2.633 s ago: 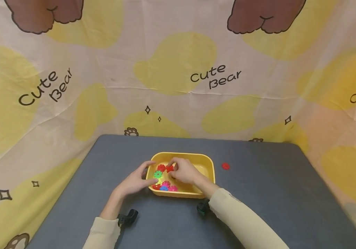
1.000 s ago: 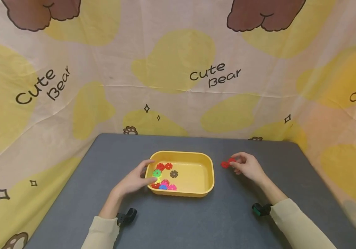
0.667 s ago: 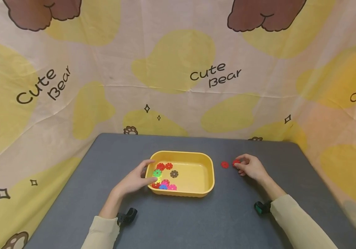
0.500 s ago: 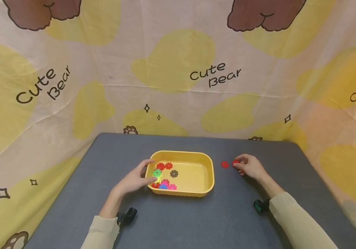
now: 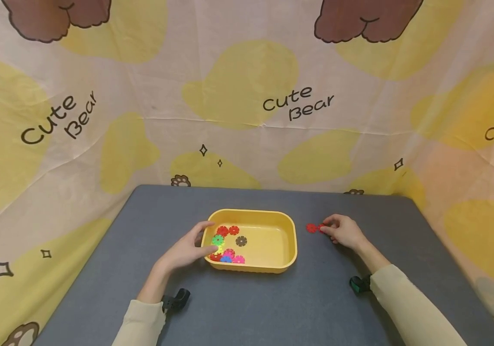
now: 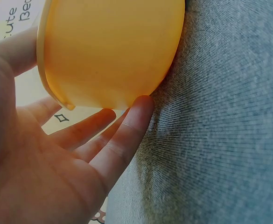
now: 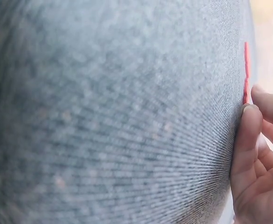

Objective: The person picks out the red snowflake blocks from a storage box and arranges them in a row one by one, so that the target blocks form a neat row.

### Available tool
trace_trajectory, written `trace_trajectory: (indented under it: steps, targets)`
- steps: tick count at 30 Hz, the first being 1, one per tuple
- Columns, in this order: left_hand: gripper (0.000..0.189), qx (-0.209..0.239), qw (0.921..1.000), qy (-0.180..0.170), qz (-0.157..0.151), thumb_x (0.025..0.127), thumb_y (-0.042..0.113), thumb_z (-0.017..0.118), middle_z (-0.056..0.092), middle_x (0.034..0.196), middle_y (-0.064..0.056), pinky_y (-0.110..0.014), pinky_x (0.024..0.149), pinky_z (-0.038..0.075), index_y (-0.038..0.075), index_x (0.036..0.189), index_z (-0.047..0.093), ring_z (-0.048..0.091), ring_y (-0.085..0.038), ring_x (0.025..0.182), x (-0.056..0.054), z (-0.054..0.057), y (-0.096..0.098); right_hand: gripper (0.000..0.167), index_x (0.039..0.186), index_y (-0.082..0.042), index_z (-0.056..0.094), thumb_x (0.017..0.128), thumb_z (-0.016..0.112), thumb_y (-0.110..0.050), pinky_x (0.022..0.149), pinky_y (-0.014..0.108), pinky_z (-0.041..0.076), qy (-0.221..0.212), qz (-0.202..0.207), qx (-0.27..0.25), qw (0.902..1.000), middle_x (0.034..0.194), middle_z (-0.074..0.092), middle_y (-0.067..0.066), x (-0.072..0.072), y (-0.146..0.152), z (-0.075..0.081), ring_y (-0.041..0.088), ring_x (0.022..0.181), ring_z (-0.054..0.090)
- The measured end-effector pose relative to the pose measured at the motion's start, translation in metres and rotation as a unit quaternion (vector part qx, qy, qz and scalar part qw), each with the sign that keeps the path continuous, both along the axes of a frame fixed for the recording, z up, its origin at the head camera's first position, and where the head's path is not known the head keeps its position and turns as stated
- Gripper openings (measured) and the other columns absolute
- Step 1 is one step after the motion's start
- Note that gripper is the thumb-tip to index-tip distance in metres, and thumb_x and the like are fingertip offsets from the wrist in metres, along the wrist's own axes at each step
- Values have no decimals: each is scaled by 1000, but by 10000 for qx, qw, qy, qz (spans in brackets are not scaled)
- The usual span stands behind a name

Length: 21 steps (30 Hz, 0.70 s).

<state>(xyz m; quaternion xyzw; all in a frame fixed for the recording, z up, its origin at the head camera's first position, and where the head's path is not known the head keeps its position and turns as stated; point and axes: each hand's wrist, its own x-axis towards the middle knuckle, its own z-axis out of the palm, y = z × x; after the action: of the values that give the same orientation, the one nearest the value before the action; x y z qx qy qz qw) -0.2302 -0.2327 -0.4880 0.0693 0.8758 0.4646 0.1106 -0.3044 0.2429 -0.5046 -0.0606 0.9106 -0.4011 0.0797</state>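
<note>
On the grey table, just right of the tub, one red disc lies flat; the right hand pinches another, the held disc, between thumb and fingers, so that its edge meets, or nearly meets, the edge of the first one; the left hand grasps the left end of the tub, the thumb over the rim and the fingertips against the outer wall; inside, most pieces are gathered at the left: a red pair at the far side, a green disc, then a blue disc and a pink disc at the near side; the brown disc lies apart from these, nearer to the middle; behind the table hangs a cloth with the words "Cute Bear"
</note>
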Motion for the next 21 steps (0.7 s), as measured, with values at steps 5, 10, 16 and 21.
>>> trace_trajectory:
  steps: [5,10,16,21]
  targets:
    - [77,-11,10000,-21,-1,88,40,78,37,158,-15,-64,102,44,23,153,39,43,-47,139,0,1,0,29,118,2,66,98,69,-19,63,34,58,0,-38,-95,9999,82,68,7,0,0,1,19,70,65]
    - [79,-2,10000,-14,-30,88,42,78,36,158,-15,-63,103,44,23,153,38,42,-48,139,1,1,-1,29,118,2,66,100,68,-19,65,35,59,-32,-45,-390,9992,87,69,8,2,1,3,21,71,67]
    - [77,-5,10000,-7,5,88,39,78,36,159,-13,-63,103,44,24,152,39,42,-48,139,2,0,-1,28,119,3,65,100,66,-18,64,36,58,83,81,-636,9979,88,69,12,6,0,11,25,71,68]
    - [77,-8,10000,-6,5,88,39,78,35,159,-13,-64,103,43,24,152,39,41,-49,139,1,0,0,32,121,3,65,101,66,-22,66,35,58,220,99,-740,9970,93,70,18,8,-6,24,28,75,67]
